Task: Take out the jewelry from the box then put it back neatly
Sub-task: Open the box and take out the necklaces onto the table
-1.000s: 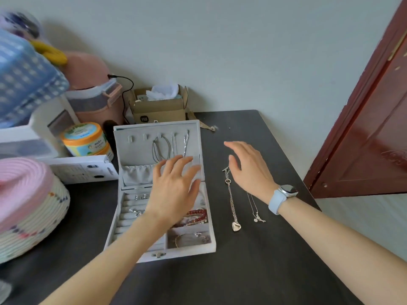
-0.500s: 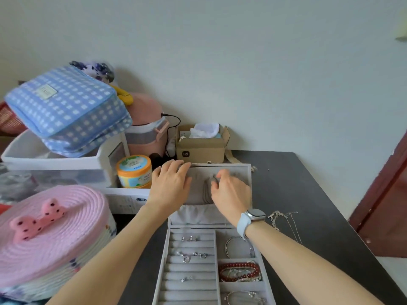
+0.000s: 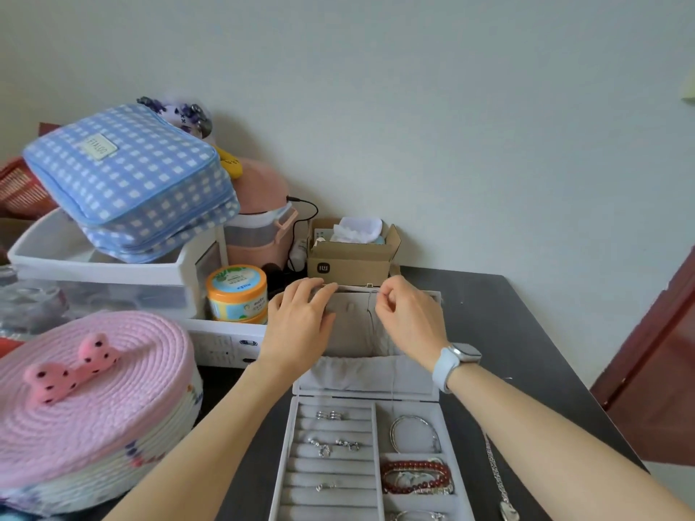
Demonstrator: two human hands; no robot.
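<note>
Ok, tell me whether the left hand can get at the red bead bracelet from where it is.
Probably yes. The left hand rests flat on the open lid, holding nothing, and the red bead bracelet lies uncovered in its compartment below, though the right forearm passes close beside it.

Right hand (image 3: 408,319) now pinches a necklace chain (image 3: 370,314) — lifted off its hook.

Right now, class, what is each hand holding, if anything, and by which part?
The right hand pinches a thin necklace chain near its upper end, by the top of the jewelry box lid. The left hand holds nothing; its fingers rest on the lid's top edge.
</note>
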